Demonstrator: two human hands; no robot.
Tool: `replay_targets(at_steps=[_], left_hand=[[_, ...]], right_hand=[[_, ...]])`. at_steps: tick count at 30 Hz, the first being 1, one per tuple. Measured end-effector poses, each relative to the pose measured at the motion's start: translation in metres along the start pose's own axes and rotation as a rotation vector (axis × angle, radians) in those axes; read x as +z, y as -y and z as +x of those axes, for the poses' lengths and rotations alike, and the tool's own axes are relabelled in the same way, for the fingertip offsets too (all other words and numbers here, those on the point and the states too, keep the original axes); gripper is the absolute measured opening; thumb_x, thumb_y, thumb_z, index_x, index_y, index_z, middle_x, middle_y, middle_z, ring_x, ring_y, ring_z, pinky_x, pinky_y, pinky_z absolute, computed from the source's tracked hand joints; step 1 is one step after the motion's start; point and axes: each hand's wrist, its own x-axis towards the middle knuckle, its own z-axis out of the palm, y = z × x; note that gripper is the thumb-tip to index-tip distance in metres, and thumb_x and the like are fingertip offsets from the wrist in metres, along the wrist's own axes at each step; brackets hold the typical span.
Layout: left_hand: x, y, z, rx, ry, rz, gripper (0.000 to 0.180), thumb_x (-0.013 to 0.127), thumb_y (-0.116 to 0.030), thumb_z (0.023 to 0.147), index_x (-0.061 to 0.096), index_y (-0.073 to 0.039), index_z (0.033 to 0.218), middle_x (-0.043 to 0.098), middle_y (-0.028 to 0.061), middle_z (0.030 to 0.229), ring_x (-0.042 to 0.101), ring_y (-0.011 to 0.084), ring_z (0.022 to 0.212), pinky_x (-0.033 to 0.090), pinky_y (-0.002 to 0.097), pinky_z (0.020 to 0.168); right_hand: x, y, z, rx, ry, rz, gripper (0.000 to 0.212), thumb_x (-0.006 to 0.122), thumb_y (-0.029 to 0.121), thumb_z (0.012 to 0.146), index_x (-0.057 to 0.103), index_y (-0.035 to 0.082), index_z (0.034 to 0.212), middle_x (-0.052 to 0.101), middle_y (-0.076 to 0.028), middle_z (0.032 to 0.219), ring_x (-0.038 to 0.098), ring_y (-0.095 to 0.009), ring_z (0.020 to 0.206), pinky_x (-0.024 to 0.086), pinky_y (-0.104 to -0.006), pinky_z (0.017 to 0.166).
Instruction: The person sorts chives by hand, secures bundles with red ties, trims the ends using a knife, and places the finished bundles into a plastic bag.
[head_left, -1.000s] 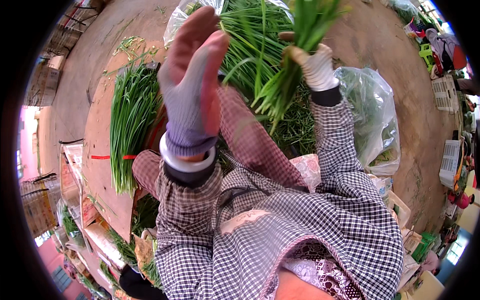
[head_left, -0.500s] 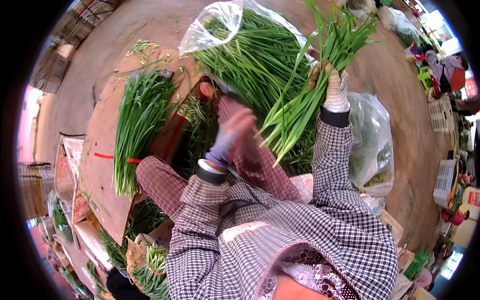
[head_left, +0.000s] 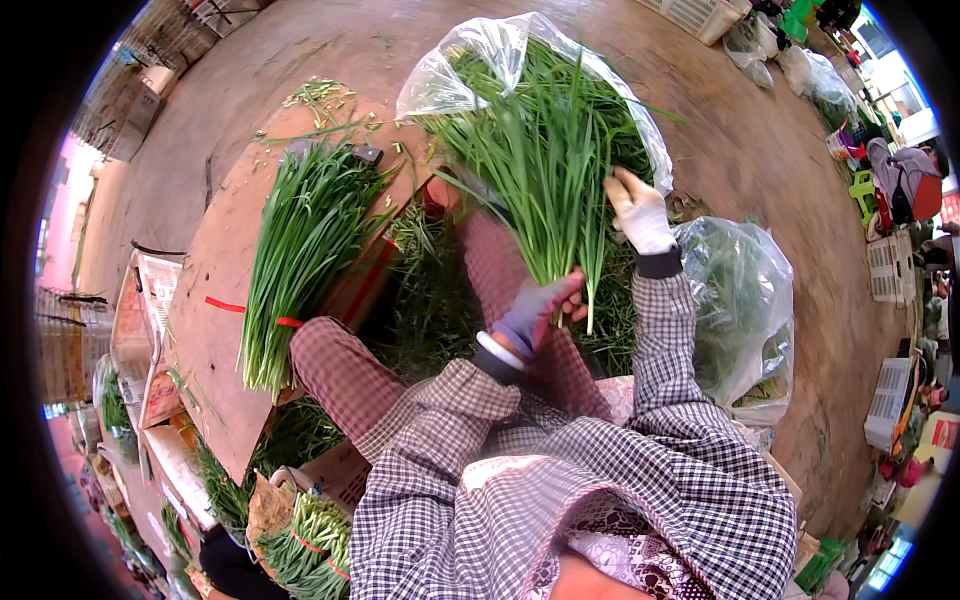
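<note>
My left hand [head_left: 541, 309], in a greyish-purple glove with bare fingertips, is closed round the pale stem ends of a loose bunch of garlic chives [head_left: 545, 200]. Its long flat leaves fan upward, away from me. Beside the bunch's right edge is my right hand [head_left: 640, 212] in a white glove, its fingers loosely stretched toward the leaves; a few stems hang apart just left of it. On the brown board [head_left: 210, 360] to my left lies a thick chive bundle [head_left: 305, 250] with a red band [head_left: 289, 322] round its lower part.
An open clear plastic bag [head_left: 440, 88] full of chives lies beyond my hands. Another filled bag [head_left: 740, 300] stands at my right. Trimmings and a dark block [head_left: 367, 154] lie at the board's far end. Banded bundles [head_left: 310, 540] sit low left; crates [head_left: 890, 270] line the right.
The chive bunch has passed from my right hand to my left, moving leftward and turning more upright. My right hand has let go and come lower; my left has moved right onto the stems.
</note>
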Motion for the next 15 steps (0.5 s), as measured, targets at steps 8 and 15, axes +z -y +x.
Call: replay_targets(at_steps=[8,15], left_hand=[[-0.022,0.028,0.033,-0.184,-0.129,-0.235,0.021,0.06,-0.023,0.095,0.061,-0.009,0.111,0.058,-0.0058,0.075,0.054,0.0047,0.06,0.052,0.0256,0.068],[-0.032,0.016,0.027,-0.126,-0.03,-0.236,0.025,0.057,-0.021,0.097,0.056,-0.006,0.117,0.054,-0.0047,0.077,0.051,0.0038,0.061,0.05,0.0233,0.064]], right_hand=[[0.008,-0.007,-0.097,0.481,0.338,0.422,0.033,0.062,0.027,0.092,0.066,0.002,0.114,0.069,-0.004,0.084,0.059,-0.007,0.059,0.041,-0.0201,0.044],[-0.003,-0.023,-0.097,0.575,0.117,0.558,0.024,0.063,0.014,0.089,0.067,0.0,0.108,0.07,-0.009,0.089,0.067,-0.015,0.064,0.051,-0.0245,0.053]])
